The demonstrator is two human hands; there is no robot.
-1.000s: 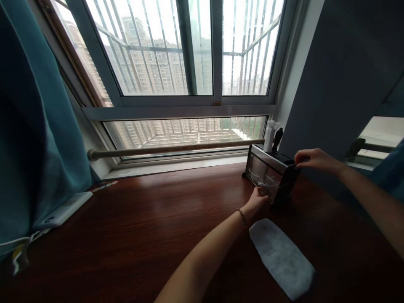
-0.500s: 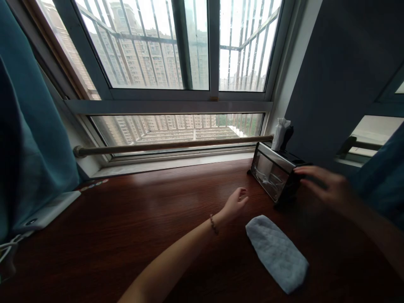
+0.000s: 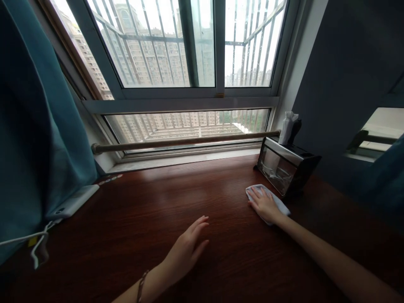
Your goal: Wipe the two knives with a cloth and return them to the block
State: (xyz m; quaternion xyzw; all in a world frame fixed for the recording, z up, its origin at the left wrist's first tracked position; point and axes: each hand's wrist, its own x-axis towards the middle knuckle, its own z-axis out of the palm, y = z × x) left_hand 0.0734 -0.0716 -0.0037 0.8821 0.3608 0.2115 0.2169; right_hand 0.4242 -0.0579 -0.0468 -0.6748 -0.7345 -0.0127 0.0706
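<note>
My right hand (image 3: 264,205) lies flat with spread fingers on a pale folded cloth (image 3: 280,205), pressing it against the dark red wooden table (image 3: 132,219). The cloth's edges show around the fingers and under the wrist. Just beyond it stands a box-shaped tissue dispenser (image 3: 277,166) with clear sides and a dark frame, a white tissue pack (image 3: 288,128) upright on top. My left hand (image 3: 186,248), with a bracelet at the wrist, is held over the table to the left of the cloth. Its fingers are stretched, the thumb apart, and it holds nothing.
A window (image 3: 158,50) with outside bars runs along the far side, a rod (image 3: 189,142) across its lower part. At the left hang blue curtains (image 3: 72,134). A white power strip (image 3: 75,202) with cables (image 3: 39,248) lies beside them. A dark wall (image 3: 344,67) rises at the right.
My right hand has left the tissue dispenser and come down on the cloth, which now lies further back, near the dispenser. My left hand has drawn back toward me and opened out.
</note>
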